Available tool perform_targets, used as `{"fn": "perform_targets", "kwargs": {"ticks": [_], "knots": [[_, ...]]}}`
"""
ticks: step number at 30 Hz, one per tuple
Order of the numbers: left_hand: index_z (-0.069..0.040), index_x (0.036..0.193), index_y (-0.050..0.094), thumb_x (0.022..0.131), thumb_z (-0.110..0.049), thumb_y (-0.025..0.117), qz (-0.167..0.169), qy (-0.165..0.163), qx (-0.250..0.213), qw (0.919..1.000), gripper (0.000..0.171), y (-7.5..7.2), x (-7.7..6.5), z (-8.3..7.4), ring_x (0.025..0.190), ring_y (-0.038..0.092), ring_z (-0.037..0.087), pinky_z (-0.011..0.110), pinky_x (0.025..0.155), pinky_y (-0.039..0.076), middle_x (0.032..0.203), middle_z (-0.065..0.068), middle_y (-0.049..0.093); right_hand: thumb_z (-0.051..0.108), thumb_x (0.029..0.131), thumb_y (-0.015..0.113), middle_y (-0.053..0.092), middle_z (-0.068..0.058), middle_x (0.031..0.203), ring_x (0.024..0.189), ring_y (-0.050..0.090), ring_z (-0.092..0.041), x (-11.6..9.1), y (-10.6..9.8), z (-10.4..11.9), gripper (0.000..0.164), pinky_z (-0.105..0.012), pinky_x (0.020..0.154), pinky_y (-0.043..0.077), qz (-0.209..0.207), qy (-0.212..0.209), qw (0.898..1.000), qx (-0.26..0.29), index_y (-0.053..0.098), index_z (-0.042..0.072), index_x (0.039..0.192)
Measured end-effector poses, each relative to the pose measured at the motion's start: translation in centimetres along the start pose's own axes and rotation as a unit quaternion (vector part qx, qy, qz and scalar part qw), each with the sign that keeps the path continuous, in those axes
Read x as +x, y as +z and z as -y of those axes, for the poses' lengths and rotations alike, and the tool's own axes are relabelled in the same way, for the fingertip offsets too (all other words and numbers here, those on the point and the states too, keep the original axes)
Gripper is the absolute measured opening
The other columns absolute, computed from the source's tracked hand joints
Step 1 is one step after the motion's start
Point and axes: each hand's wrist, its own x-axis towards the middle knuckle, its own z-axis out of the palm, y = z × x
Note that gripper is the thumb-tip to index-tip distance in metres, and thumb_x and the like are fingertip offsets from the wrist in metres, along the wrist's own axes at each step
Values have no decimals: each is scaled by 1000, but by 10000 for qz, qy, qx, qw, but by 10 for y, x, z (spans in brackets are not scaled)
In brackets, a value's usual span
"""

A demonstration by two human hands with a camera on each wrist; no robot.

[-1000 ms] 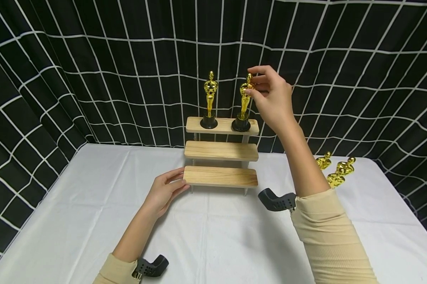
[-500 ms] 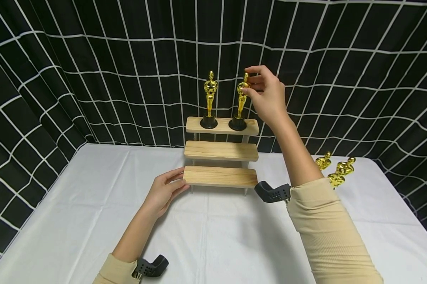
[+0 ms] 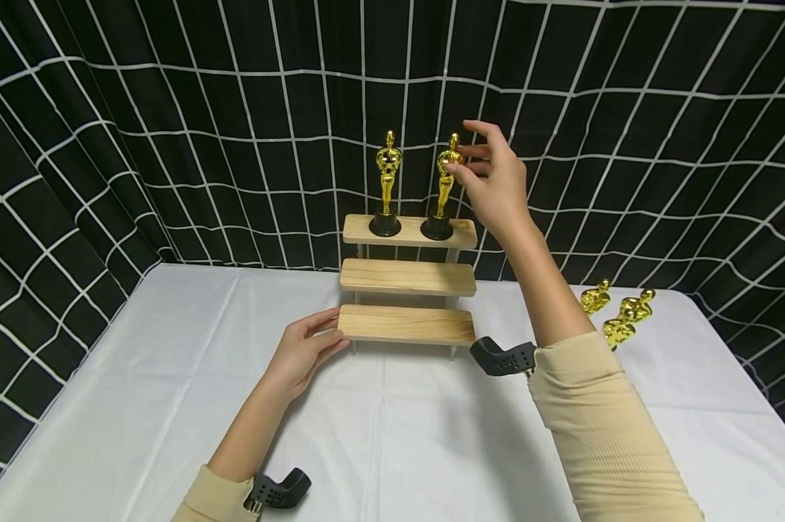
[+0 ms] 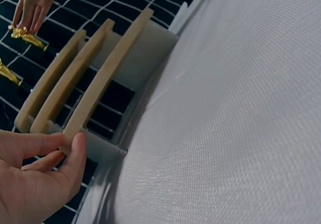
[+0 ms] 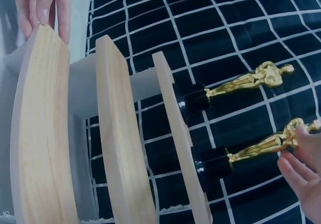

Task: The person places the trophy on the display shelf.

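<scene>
A three-tier wooden display stand [image 3: 405,324] stands on the table, its planks stepping up toward the back. My left hand [image 3: 303,353] pinches the left end of the lowest plank between thumb and fingers, as the left wrist view also shows. Two gold trophy statuettes with round black bases stand upright on the top plank. My right hand [image 3: 499,181] is at the upper body of the right statuette [image 3: 444,185], thumb in front, fingers behind and the index finger lifted off. The left statuette [image 3: 388,181] is untouched. In the right wrist view both black bases [image 5: 213,162] meet the plank.
Several more gold statuettes [image 3: 635,307] stand at the right of the table, partly hidden by my right forearm. The white tablecloth [image 3: 138,391] covers the table. A black curtain with white grid lines [image 3: 248,145] hangs close behind the stand.
My right hand has shifted the right statuette slightly left along the top plank. Its index finger has since spread away from the statuette's head. My left hand has stayed put.
</scene>
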Motion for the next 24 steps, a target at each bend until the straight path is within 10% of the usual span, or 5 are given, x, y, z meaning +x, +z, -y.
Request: {"fn": "perform_targets", "kwargs": {"ticks": [24], "knots": [[13,152,45,103,14,52,18,18,-25,10000,50,0,-1,0,110,66,19,21,99,62,148,32,47,2,103,66,68,-20,132,117,70,-34,-63,-10,-21,50,-40,104,62,-461,-465,9978,38,51,3,151]]}}
